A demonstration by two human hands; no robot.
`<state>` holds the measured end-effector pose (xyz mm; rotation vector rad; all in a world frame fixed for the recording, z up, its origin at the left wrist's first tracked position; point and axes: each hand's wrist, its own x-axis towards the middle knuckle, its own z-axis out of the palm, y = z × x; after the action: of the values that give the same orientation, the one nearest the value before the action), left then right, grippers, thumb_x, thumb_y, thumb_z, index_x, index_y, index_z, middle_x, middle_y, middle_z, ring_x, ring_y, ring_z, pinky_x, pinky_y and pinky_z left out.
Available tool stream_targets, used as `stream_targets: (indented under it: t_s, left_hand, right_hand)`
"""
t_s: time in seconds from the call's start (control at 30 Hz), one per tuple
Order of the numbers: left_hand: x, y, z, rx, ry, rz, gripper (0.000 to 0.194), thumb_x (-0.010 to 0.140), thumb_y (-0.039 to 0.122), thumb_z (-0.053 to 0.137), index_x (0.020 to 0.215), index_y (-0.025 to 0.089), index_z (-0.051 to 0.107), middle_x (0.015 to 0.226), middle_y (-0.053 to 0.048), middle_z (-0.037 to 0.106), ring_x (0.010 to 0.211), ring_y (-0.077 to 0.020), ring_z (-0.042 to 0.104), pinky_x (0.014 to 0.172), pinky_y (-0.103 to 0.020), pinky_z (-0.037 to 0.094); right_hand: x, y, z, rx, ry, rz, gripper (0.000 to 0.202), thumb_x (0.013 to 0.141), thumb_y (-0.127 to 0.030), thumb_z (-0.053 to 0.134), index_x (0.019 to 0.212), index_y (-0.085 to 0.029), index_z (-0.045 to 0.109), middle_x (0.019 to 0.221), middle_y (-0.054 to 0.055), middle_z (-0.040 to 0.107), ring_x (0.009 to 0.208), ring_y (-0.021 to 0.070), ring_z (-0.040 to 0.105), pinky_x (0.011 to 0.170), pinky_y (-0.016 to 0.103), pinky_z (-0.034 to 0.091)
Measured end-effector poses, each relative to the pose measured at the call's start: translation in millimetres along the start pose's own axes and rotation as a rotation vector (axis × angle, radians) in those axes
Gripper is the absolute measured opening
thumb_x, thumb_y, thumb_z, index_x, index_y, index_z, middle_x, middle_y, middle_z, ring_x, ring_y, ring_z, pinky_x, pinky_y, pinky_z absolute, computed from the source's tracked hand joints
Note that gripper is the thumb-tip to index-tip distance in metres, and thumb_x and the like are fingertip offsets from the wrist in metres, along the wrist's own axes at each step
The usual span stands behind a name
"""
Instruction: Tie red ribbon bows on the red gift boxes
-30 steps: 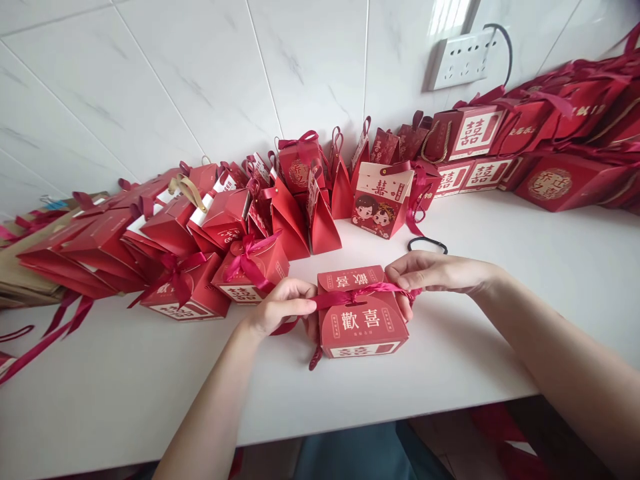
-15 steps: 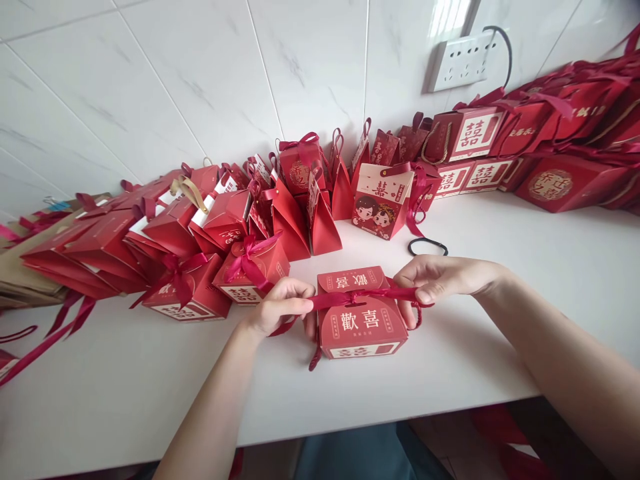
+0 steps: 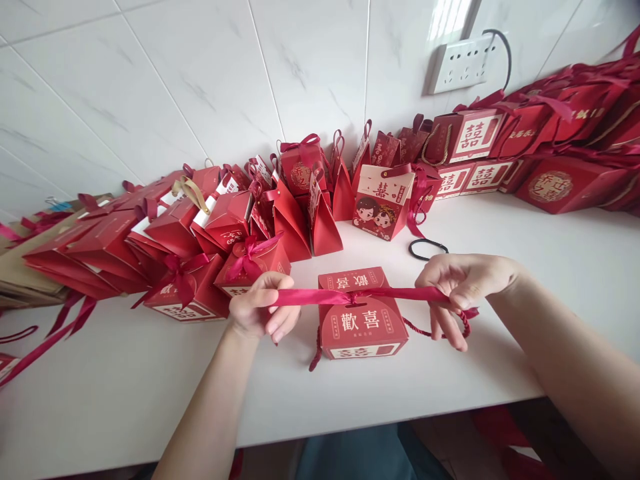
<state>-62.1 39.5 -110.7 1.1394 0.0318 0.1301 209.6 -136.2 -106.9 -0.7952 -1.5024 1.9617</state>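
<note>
A red gift box [image 3: 364, 327] with white Chinese characters sits on the white table in front of me. A dark pink ribbon [image 3: 320, 297] runs across its top, crossed in a knot at the middle and pulled straight out to both sides. To the left of the box, my left hand [image 3: 263, 307] pinches one ribbon end. My right hand [image 3: 457, 293] pinches the other end on the right side. A twisted red cord handle [image 3: 425, 331] loops from the box's right side to my right fingers. Another bit of cord [image 3: 315, 353] hangs at the left side.
Finished-looking red boxes with bows [image 3: 185, 290] stand at the left, before rows of red boxes [image 3: 105, 243]. A cartoon-couple box [image 3: 383, 203] and a black elastic loop [image 3: 427, 249] lie behind. Stacked boxes [image 3: 565, 183] line the right wall below a power socket [image 3: 463, 63].
Both hands have moved outward, away from the box, drawing the ribbon ends taut. The knot at the centre looks tighter, and the right cord handle is pulled out to the right.
</note>
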Motion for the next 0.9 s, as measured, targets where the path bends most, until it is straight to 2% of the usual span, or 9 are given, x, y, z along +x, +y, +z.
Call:
stream_targets:
  t_s: [0.13,0.23,0.3,0.4,0.53,0.6,0.7,0.8,0.9]
  left_hand:
    - [-1.8,2.9,-3.2,-0.003,-0.021,0.064,0.048,0.068,0.038,0.069,0.044,0.020,0.030,0.023,0.006,0.030,0.019,-0.0091,0.031,0.028,-0.022,0.023]
    - [-1.7,3.3,-5.9,-0.045,-0.073,0.101,0.044,0.070,0.036,0.066,0.046,0.021,0.033,0.022,0.007,0.028,0.019,-0.0093,0.030,0.030,-0.023,0.024]
    - [-1.1,3.1,-5.7,-0.071,-0.081,0.113,0.044,0.071,0.035,0.066,0.046,0.021,0.033,0.022,0.007,0.026,0.019,-0.0092,0.030,0.030,-0.023,0.023]
    - [0.1,1.6,-2.5,-0.055,-0.032,0.100,0.049,0.070,0.037,0.067,0.045,0.020,0.029,0.022,0.007,0.025,0.019,-0.0089,0.029,0.029,-0.022,0.022]
    - [2.0,-3.5,0.5,-0.049,0.001,0.066,0.050,0.069,0.039,0.067,0.046,0.019,0.028,0.025,0.005,0.029,0.022,-0.0097,0.034,0.029,-0.021,0.024]
    - [3.2,-6.5,-0.2,-0.039,0.014,0.022,0.052,0.068,0.044,0.067,0.045,0.020,0.027,0.026,0.005,0.032,0.022,-0.0103,0.036,0.028,-0.020,0.025]
    - [5.0,-9.5,-1.8,0.000,0.027,-0.042,0.053,0.066,0.052,0.067,0.046,0.020,0.029,0.029,0.002,0.039,0.024,-0.0123,0.041,0.028,-0.020,0.027]
    - [6.2,-10.9,-1.4,0.043,0.024,-0.100,0.048,0.067,0.052,0.067,0.048,0.017,0.041,0.036,-0.003,0.053,0.029,-0.0152,0.050,0.029,-0.021,0.031]
    - [7.2,-12.5,0.4,0.080,0.013,-0.169,0.042,0.069,0.048,0.068,0.053,0.012,0.054,0.043,-0.008,0.061,0.034,-0.0181,0.056,0.032,-0.022,0.037]
  right_hand:
    - [-9.3,-4.1,-3.1,-0.135,0.089,-0.116,0.036,0.084,-0.044,0.062,0.066,-0.013,0.057,0.089,0.017,0.073,0.070,0.0184,0.066,0.065,0.028,0.047]
    - [-14.9,-3.0,-5.3,-0.158,0.192,-0.186,0.040,0.083,-0.046,0.063,0.061,-0.013,0.057,0.086,0.016,0.072,0.065,0.0162,0.063,0.059,0.026,0.044]
    - [-16.4,-2.0,-6.2,-0.118,0.292,-0.177,0.041,0.081,-0.048,0.064,0.060,-0.013,0.057,0.086,0.015,0.072,0.064,0.0162,0.063,0.060,0.027,0.044]
    - [-15.2,-2.1,-6.9,-0.070,0.471,-0.153,0.035,0.080,-0.045,0.066,0.066,-0.013,0.062,0.093,0.014,0.071,0.073,0.0188,0.065,0.064,0.030,0.046]
    - [-12.2,-3.9,-7.2,-0.072,0.648,-0.151,0.028,0.083,-0.041,0.065,0.073,-0.015,0.069,0.091,0.011,0.071,0.077,0.0152,0.062,0.066,0.026,0.045]
    - [-12.5,-4.2,-7.2,-0.075,0.654,-0.146,0.029,0.081,-0.042,0.067,0.072,-0.015,0.070,0.084,0.009,0.071,0.073,0.0148,0.061,0.064,0.025,0.045]
    - [-14.8,-3.9,-7.6,-0.104,0.591,-0.153,0.030,0.079,-0.043,0.069,0.071,-0.014,0.070,0.083,0.011,0.072,0.071,0.0159,0.063,0.059,0.025,0.044]
    - [-16.1,-3.9,-8.2,-0.154,0.463,-0.157,0.031,0.080,-0.044,0.067,0.074,-0.014,0.071,0.091,0.013,0.071,0.075,0.0170,0.064,0.058,0.024,0.045]
    - [-14.6,-3.3,-9.2,-0.207,0.349,-0.165,0.037,0.081,-0.050,0.063,0.084,-0.014,0.072,0.095,0.012,0.070,0.081,0.0188,0.064,0.065,0.026,0.047]
